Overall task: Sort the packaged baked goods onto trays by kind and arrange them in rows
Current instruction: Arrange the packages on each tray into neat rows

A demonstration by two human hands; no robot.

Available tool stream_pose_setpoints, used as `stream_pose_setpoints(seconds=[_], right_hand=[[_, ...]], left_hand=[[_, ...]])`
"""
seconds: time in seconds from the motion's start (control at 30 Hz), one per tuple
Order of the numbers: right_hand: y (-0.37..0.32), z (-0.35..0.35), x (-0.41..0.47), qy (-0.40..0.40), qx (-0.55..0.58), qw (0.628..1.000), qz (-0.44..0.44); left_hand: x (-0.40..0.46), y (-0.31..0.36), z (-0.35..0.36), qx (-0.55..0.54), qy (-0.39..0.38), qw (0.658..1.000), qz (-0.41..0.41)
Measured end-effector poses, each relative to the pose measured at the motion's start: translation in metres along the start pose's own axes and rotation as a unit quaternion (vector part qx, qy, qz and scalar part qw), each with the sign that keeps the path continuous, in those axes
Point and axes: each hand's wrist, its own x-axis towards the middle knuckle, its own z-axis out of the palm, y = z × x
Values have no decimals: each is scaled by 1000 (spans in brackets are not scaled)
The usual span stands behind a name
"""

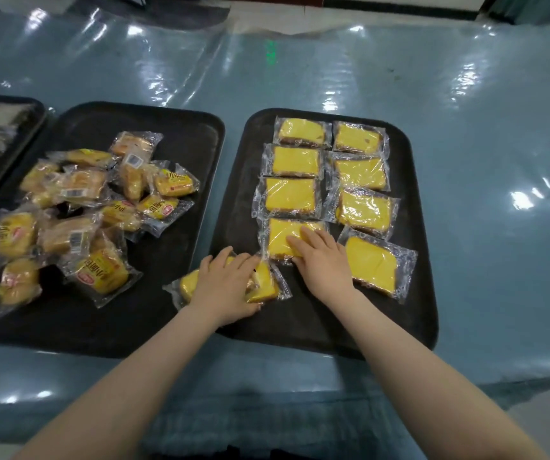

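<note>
Two black trays sit side by side on the table. The right tray (413, 313) holds several flat yellow cake slices in clear wrappers, laid in two columns. My right hand (323, 263) lies flat on the lowest slice of the left column (281, 239). My left hand (227, 287) grips another wrapped yellow cake slice (263, 283) at the gap between the two trays, over the right tray's left rim. The left tray (167, 134) carries a loose heap of small wrapped bread buns (77, 210) with yellow printed labels.
A third dark tray (31, 121) with pale wrapped goods shows partly at the far left edge. The table is covered in shiny blue-grey plastic sheeting (482, 127), with its front edge just below the trays.
</note>
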Motion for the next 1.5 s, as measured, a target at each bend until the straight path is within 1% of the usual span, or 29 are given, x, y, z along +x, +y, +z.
stream_pose_setpoints(seconds=[0.1, 0.23, 0.27, 0.33, 0.4, 0.43, 0.57, 0.67, 0.7, 0.83, 0.9, 1.0, 1.13, 1.2, 1.27, 1.37, 1.5], right_hand=[[-6, 0, 4, 3, 21, 1000, 14], [-13, -4, -12, 77, 87, 992, -44], [-14, -5, -20, 67, 109, 990, -55], [-14, -2, -39, 3, 153, 986, -61], [-9, 3, -58, -56, 162, 984, -58], [-6, 5, -65, -64, 152, 985, -54], [-4, 8, -81, -36, 112, 992, -39], [-7, 10, -85, -20, 113, 993, 3], [-6, 11, -86, -18, 116, 993, 30], [-10, 12, -84, -27, 148, 979, 137], [-19, 11, -77, -45, 156, 971, 173], [-32, 9, -67, -71, 164, 963, 202], [-25, 2, -81, -80, 187, 958, 201], [-7, -4, -100, -61, 217, 950, 215], [16, -11, -120, -35, 259, 932, 252], [44, -22, -141, 12, 266, 913, 308], [67, -29, -150, 82, 270, 899, 336]], left_hand=[[-14, -6, 5, 11, -18, 997, 72], [-19, 2, 3, -24, -38, 991, 126], [-20, 6, 2, -45, -36, 989, 135], [-22, 13, 2, -89, -32, 985, 146], [-24, 20, 3, -122, -26, 980, 156], [-24, 24, 3, -135, -24, 978, 159], [-23, 26, -4, -159, -7, 973, 167], [-26, 13, -8, -120, 45, 981, 148], [-28, 6, -8, -108, 47, 984, 134], [-39, -8, 1, -80, -7, 993, 84], [-41, -6, 5, -73, -2, 994, 78], [-40, -3, 6, -68, -7, 995, 77], [-38, -4, 6, -51, -31, 994, 93], [-36, -3, 7, -57, -38, 993, 100], [-33, 1, 9, -70, -38, 991, 109], [-23, 14, 14, -74, -43, 987, 134], [-12, 29, 21, -74, -62, 982, 165]])
